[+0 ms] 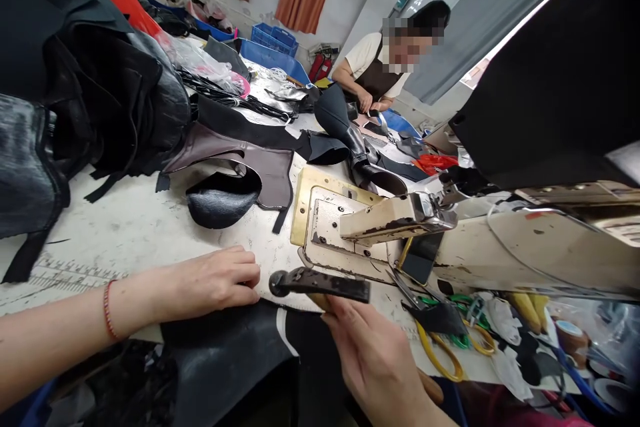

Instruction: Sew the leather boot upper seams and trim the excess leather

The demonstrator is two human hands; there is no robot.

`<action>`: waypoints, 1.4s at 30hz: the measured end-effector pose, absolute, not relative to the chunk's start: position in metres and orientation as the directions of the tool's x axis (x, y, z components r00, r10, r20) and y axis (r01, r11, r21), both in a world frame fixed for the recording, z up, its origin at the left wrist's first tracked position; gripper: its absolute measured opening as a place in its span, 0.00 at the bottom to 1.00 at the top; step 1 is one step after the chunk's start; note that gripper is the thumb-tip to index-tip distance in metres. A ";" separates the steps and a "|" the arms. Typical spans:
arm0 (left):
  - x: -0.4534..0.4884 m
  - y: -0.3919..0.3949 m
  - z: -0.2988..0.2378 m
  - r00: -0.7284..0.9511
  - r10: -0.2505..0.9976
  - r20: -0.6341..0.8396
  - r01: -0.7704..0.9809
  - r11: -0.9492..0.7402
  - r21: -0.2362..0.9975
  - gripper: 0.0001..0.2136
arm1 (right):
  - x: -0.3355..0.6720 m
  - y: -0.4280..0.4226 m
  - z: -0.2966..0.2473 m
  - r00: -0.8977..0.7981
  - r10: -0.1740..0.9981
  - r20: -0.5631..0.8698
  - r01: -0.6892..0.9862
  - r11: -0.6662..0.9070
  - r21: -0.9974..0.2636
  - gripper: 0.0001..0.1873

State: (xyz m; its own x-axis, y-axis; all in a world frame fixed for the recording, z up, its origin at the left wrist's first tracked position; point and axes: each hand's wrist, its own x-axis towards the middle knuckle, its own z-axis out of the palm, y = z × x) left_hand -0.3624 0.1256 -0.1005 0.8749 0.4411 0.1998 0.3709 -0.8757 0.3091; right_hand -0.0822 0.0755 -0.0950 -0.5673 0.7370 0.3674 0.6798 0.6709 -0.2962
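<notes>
My right hand (380, 347) is wrapped round the wooden handle of a hammer (330, 283), whose dark metal head is level above the table edge. A black leather piece (225, 353) with a white strip lies at the near edge and hangs down below it. My left hand (213, 283) has its fingers curled down on the top edge of this leather; the fingertips are partly hidden. Beyond my hands stands a sewing machine (380, 220) with a worn metal plate. A brown and black leather piece (270, 177) lies curled on the table left of it.
Black leather parts (110, 93) are heaped on the left. Yellow-handled scissors (440, 350) and a phone (423, 257) lie at the right beside the machine. Across the table a person (375, 73) handles material near blue crates (275, 39).
</notes>
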 end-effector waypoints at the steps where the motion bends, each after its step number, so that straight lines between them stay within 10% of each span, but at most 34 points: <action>1: -0.363 0.126 -0.101 0.874 0.441 0.203 0.374 -0.878 0.299 0.09 | -0.083 0.075 -0.097 -0.568 0.732 0.376 0.676 0.675 -0.295 0.13; 42: -0.402 0.126 -0.102 0.853 0.489 0.180 0.425 -0.853 0.303 0.11 | -0.117 0.077 -0.102 -0.639 0.690 0.341 0.665 0.718 -0.208 0.15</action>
State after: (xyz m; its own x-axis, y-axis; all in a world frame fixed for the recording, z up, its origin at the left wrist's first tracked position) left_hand -0.4019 0.1263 -0.1017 0.8535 0.4889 0.1803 0.4246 -0.8531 0.3032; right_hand -0.1174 0.0774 -0.1020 -0.6386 0.6898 0.3412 0.6646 0.7178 -0.2075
